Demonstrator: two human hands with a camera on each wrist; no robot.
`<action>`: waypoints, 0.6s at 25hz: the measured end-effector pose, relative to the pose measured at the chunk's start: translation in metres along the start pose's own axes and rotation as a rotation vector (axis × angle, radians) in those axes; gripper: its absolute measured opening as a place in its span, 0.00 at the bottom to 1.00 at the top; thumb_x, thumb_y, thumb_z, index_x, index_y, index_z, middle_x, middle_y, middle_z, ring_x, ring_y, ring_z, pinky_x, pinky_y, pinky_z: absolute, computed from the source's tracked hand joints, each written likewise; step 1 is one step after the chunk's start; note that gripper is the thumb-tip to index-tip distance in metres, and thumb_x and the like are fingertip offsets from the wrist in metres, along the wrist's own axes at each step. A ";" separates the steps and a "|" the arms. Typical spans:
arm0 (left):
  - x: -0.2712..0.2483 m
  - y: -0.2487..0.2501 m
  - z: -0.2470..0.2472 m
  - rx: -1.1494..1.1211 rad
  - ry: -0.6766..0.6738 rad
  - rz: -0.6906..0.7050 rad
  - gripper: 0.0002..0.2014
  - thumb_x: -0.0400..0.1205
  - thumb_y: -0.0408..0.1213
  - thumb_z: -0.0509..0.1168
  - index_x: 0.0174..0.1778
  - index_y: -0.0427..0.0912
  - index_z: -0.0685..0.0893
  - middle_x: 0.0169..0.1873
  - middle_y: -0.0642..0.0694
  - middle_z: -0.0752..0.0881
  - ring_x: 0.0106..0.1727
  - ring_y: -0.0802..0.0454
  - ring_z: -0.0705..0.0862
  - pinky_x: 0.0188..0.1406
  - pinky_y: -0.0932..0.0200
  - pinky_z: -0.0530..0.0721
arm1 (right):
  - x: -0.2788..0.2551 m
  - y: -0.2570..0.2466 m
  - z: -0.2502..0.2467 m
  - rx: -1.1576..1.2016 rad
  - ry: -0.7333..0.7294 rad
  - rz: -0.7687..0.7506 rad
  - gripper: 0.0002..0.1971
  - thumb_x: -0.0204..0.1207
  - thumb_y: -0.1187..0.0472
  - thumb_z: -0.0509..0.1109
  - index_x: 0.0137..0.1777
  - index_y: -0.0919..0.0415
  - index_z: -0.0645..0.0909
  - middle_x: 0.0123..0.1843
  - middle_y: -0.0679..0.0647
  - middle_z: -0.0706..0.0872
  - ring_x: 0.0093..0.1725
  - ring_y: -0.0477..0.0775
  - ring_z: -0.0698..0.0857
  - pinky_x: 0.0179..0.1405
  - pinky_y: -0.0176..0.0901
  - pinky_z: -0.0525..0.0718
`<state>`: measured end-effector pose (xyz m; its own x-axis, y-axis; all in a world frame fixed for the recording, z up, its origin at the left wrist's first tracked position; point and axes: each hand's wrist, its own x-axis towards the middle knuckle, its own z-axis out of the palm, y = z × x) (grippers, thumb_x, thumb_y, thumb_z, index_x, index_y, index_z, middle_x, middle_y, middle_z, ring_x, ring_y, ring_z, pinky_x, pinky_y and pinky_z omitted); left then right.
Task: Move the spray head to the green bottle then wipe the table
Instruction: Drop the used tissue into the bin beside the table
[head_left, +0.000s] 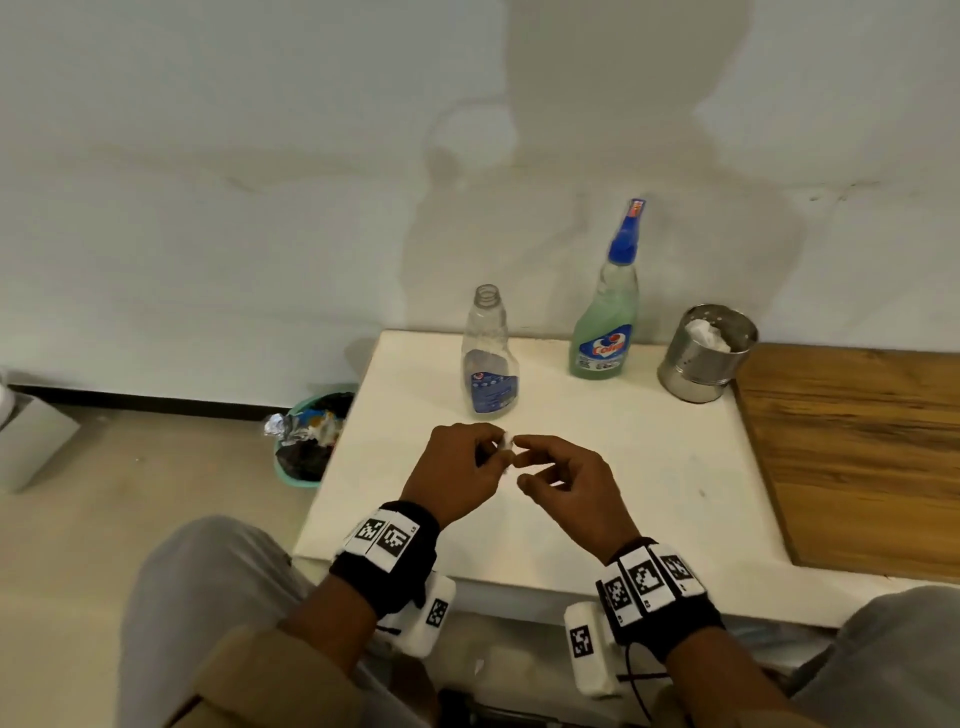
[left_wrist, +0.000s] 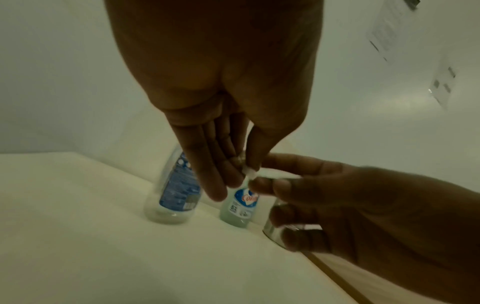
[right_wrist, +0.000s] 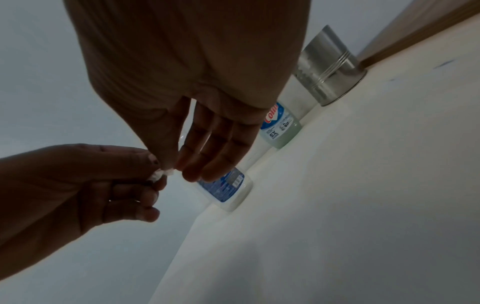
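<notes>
My white table (head_left: 597, 499) carries an open clear bottle (head_left: 488, 358) and, near it to the right, a green bottle (head_left: 602, 332) with a blue cap. A metal tin (head_left: 704, 358) stands beside the green bottle at the back right corner.

Bare table (head_left: 649, 467) lies before the far-edge clear bottle (head_left: 488, 358), green bottle (head_left: 605, 312) and tin (head_left: 701, 364).

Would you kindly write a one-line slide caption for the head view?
Both hands, left hand and right hand, pinch a small white scrap above the white table, before the clear bottle and green bottle.
</notes>
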<state>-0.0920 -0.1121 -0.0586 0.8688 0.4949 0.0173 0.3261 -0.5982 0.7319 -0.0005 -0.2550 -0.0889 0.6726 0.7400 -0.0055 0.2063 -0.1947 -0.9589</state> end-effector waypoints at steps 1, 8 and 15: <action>0.000 -0.006 -0.010 0.030 0.003 -0.029 0.10 0.78 0.43 0.68 0.50 0.44 0.90 0.35 0.47 0.92 0.36 0.53 0.88 0.47 0.53 0.87 | 0.000 0.001 0.006 -0.028 -0.020 0.001 0.19 0.73 0.65 0.75 0.62 0.46 0.85 0.50 0.43 0.92 0.43 0.47 0.90 0.43 0.36 0.88; 0.036 -0.084 -0.135 0.099 0.295 -0.322 0.11 0.74 0.40 0.71 0.53 0.49 0.90 0.41 0.43 0.92 0.45 0.49 0.89 0.57 0.57 0.85 | -0.006 0.013 0.022 -0.134 -0.124 0.045 0.09 0.75 0.61 0.75 0.51 0.45 0.89 0.43 0.40 0.93 0.42 0.43 0.91 0.43 0.35 0.89; 0.084 -0.169 -0.176 0.193 0.379 -0.594 0.13 0.72 0.42 0.72 0.53 0.51 0.89 0.52 0.44 0.90 0.53 0.42 0.88 0.57 0.48 0.85 | -0.006 0.020 0.025 -0.183 -0.134 0.095 0.09 0.75 0.62 0.75 0.48 0.45 0.89 0.43 0.38 0.93 0.42 0.39 0.90 0.39 0.23 0.83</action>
<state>-0.1399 0.1412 -0.0610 0.3473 0.9339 -0.0853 0.7929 -0.2438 0.5584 -0.0185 -0.2470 -0.1155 0.5973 0.7893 -0.1422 0.2802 -0.3715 -0.8852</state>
